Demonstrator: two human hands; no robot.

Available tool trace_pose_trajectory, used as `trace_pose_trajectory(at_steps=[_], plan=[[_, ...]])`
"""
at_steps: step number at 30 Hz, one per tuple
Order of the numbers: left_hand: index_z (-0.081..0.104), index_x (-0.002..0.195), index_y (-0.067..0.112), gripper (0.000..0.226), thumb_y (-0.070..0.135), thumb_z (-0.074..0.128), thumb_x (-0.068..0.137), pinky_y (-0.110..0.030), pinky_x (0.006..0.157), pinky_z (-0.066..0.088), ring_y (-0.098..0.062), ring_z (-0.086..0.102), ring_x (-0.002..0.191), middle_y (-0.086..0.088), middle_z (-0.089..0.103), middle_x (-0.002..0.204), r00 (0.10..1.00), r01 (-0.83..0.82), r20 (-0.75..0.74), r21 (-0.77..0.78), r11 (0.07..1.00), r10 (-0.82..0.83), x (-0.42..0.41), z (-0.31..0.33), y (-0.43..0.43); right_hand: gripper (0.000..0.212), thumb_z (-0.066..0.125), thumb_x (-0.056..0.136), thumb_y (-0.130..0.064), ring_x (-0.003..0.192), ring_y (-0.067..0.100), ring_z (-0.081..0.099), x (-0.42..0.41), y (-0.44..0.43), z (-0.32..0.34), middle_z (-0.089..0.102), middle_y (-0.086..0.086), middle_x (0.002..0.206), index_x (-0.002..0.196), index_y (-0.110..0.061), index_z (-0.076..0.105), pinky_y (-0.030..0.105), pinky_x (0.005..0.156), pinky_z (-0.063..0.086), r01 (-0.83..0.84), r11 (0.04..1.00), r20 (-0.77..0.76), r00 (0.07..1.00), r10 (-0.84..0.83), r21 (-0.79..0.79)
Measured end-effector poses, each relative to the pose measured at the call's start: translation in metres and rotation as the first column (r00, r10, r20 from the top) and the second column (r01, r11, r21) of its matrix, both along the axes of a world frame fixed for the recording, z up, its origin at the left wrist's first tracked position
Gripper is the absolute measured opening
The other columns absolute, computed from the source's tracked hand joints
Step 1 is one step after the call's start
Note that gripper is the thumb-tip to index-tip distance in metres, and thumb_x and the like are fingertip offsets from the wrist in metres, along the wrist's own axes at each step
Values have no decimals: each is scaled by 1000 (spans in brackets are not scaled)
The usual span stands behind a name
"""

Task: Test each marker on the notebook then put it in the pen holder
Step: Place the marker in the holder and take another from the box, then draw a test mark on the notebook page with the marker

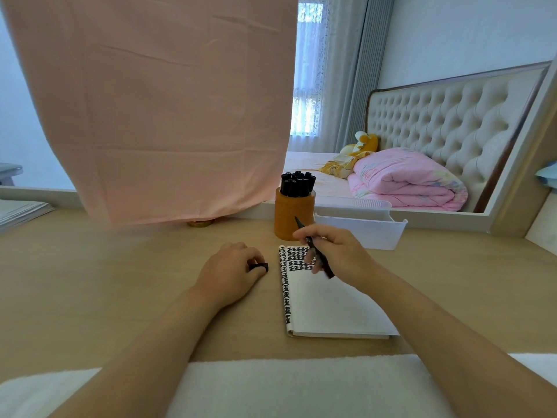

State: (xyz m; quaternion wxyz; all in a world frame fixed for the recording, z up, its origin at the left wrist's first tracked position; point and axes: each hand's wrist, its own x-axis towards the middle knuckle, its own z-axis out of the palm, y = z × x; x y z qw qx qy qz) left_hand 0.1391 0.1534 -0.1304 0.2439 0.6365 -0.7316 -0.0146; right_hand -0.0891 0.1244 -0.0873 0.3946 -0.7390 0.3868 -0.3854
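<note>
A white notebook [334, 309] lies open on the desk, with rows of black marks across its top and down its left edge. My right hand [340, 254] grips a black marker [316, 251] over the top of the page, its tip near the paper. Left of the notebook, my left hand [232, 273] rests on the desk and pinches the marker's black cap [259, 267]. Just beyond the notebook stands an orange pen holder [291, 215] with several black markers [297, 184] upright in it.
A clear plastic tray [366, 229] sits right of the holder against a mirror. A pink cloth [156, 110] hangs over the desk's back left. Stacked papers [21, 211] lie at the far left. A white towel [301, 387] covers the near edge.
</note>
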Motion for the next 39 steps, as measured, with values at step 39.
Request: trace_pose_trajectory(at_steps=[39], plan=[[36,142,54,58,74,39,88,-23,94,28,-1,30,116,17,39,125,920,332,147,200,922,-364,-15,8,34,16,74,84,-13,54,0,56,5,2,-23,65,-8,64,72,-19,65,15,50,42,60,996,-190,979,-70,-62]])
